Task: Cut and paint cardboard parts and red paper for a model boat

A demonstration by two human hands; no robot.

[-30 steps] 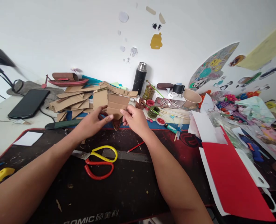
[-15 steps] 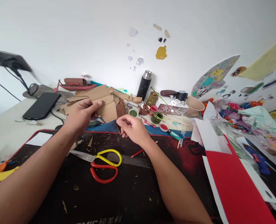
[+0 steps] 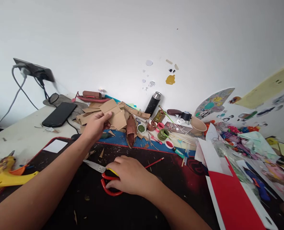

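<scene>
My left hand (image 3: 96, 125) pinches a folded piece of brown cardboard (image 3: 116, 116) between thumb and fingers, above the back of the mat. Over the handles of a pair of scissors (image 3: 110, 190) lies my right hand (image 3: 130, 175), its thumb at the red loop and its fingers over the yellow one. Whether those fingers have closed round the handles is hard to see. The scissor blades point left on the black mat (image 3: 103, 212). Behind my hands rests a small brown boat shape (image 3: 131, 130), beside the cardboard pieces.
Open paint jars (image 3: 163, 134) and a black thermos (image 3: 153, 103) stand at the back. A phone (image 3: 59, 114) and a yellow glue gun (image 3: 5, 179) lie on the left. Red card (image 3: 238, 198) is on the right, and a red pencil (image 3: 154, 163) lies behind my right wrist.
My right hand has moved down from beside the cardboard onto the scissor handles. My left hand still holds the cardboard. The view has shifted, showing more wall.
</scene>
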